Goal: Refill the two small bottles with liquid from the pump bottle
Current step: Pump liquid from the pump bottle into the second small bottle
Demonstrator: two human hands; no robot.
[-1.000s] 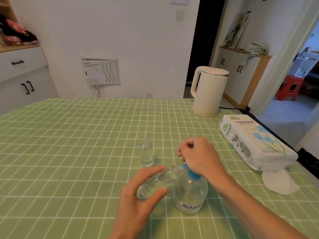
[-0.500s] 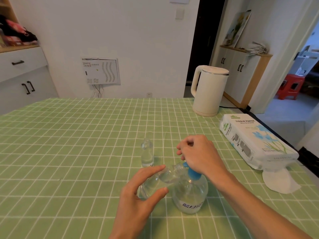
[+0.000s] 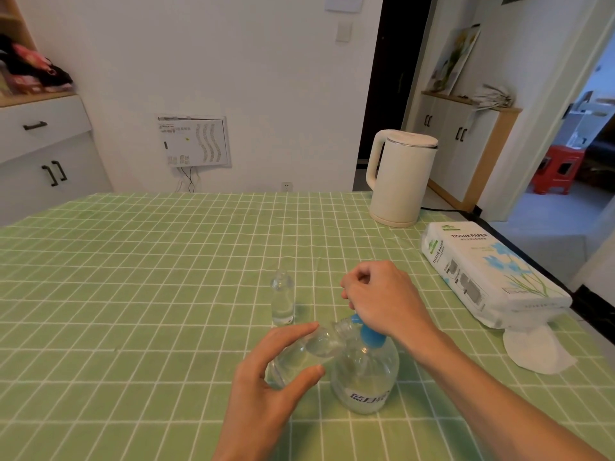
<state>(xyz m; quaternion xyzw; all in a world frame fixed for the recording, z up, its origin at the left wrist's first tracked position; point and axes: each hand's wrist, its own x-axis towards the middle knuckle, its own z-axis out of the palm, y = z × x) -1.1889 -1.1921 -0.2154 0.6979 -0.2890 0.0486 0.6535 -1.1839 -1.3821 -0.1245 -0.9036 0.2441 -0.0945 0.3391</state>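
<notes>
Mid-refill at the green-checked table (image 3: 133, 277): one small bottle is at the spout and the other waits its turn. The left hand (image 3: 266, 387) holds the tilted bottle (image 3: 309, 347) on a slant, just beside the pump bottle (image 3: 366, 377). Its mouth is raised toward the blue pump head, close under the right hand (image 3: 382, 301).

The second bottle (image 3: 282, 302) stands upright and uncapped on the cloth a little farther back, apart from both hands. Both small bottles are clear, so how much liquid either one holds is hard to judge from here. By the look of it the job is in its first half, with one bottle being filled and the other yet to be brought to the spout. The pump bottle looks to have plenty left.

The left forearm reaches in from the near edge, palm turned inward. Thumb and fingertips are clamped on the tilted bottle's sides, with the fingers spread along it. The right arm comes in from the near right corner and bends down at the wrist. Its fingers are curled into a loose fist over the pump head, which is mostly hidden beneath the palm — only the blue collar shows below.

A white kettle (image 3: 399, 178) and a tissue pack (image 3: 482, 271) sit along the table's right side, well apart from the work.
</notes>
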